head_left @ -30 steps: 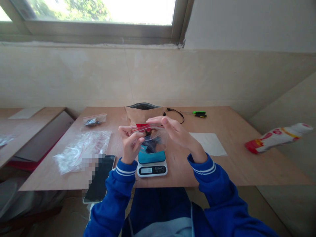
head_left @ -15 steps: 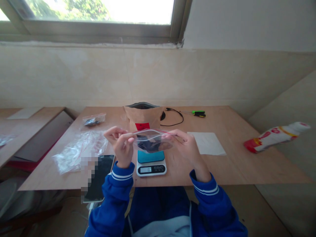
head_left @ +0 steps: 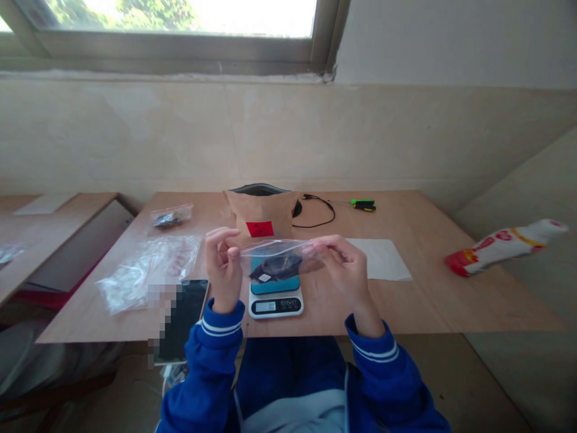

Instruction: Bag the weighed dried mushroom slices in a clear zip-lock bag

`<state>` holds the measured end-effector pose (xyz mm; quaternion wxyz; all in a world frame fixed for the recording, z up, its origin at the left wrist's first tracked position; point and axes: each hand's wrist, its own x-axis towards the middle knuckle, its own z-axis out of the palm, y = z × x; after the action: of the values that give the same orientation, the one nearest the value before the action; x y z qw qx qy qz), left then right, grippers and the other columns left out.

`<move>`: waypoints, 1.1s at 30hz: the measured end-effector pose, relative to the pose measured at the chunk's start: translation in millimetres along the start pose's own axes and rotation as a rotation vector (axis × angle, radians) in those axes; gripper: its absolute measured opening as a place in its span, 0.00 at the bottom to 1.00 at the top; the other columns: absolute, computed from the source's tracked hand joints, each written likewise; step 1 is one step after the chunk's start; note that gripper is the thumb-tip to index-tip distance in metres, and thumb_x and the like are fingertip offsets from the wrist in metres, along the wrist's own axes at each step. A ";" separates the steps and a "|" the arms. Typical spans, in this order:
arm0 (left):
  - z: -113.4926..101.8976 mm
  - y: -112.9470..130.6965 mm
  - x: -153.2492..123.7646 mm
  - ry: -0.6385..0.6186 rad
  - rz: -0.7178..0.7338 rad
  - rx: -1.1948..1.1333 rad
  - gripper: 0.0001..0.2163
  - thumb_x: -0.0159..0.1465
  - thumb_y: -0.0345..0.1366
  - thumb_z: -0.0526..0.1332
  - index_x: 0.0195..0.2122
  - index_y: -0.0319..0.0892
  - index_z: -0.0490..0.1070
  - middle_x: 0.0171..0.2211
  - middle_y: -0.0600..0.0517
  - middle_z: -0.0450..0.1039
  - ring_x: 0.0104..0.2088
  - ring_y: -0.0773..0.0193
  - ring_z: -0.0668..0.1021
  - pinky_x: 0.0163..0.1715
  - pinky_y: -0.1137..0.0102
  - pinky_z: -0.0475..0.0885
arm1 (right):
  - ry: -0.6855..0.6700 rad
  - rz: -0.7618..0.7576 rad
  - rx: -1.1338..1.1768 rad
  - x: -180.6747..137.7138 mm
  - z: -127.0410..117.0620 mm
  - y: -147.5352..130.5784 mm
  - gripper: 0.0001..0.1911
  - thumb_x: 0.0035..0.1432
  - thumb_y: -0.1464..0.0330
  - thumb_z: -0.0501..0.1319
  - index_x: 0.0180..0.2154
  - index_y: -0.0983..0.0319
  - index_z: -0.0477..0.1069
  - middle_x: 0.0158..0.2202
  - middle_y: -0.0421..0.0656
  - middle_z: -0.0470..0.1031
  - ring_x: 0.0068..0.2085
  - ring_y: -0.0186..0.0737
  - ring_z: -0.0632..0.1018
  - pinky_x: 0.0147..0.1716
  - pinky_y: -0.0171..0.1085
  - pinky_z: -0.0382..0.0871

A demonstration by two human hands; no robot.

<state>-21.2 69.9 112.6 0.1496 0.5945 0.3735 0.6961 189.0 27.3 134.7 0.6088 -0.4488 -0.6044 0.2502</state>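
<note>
I have a clear zip bag [head_left: 274, 247] up in front of me, over the blue plate of the kitchen scale [head_left: 276, 307] and on the near side of the brown pouch [head_left: 265, 209]. Whether its lower edge touches the plate, I cannot tell. My right hand [head_left: 345, 260] pinches the bag's right end between thumb and fingers. My left hand [head_left: 223, 267] is half curled at the left end, the thumb at the film; from here I cannot tell whether those fingers really grip it.

I'd expect the bag to be light and limp, its thin film slick and quick to crease, with the dark contents [head_left: 283, 264] sagging in the middle. I can't make out whether what is inside is fragile. The best hold, I'd judge, is at the two upper corners, just beside the zip strip, where the plastic should be a little stiffer; pinching the middle would let it fold.

Its long axis runs left to right, roughly along the far edge of the table [head_left: 433, 300]. The mouth, with its red line, is uppermost, and the body hangs down toward the scale. A white label shows low on the left part of the contents.

Off to the left lie a heap of clear bags [head_left: 151, 270] and the phone [head_left: 187, 316], nearer me.
</note>
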 end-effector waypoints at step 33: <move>5.1 0.5 -10.6 -0.018 -0.352 -0.128 0.12 0.62 0.44 0.63 0.31 0.41 0.69 0.18 0.60 0.65 0.17 0.75 0.66 0.18 0.79 0.61 | 0.076 0.019 -0.179 -9.6 -8.9 14.0 0.14 0.66 0.62 0.55 0.34 0.58 0.77 0.32 0.40 0.81 0.34 0.38 0.80 0.36 0.37 0.74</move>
<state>-13.7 64.4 105.4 0.3102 0.5156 0.4252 0.6761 199.5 23.5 119.1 0.5866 -0.5162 -0.5964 0.1837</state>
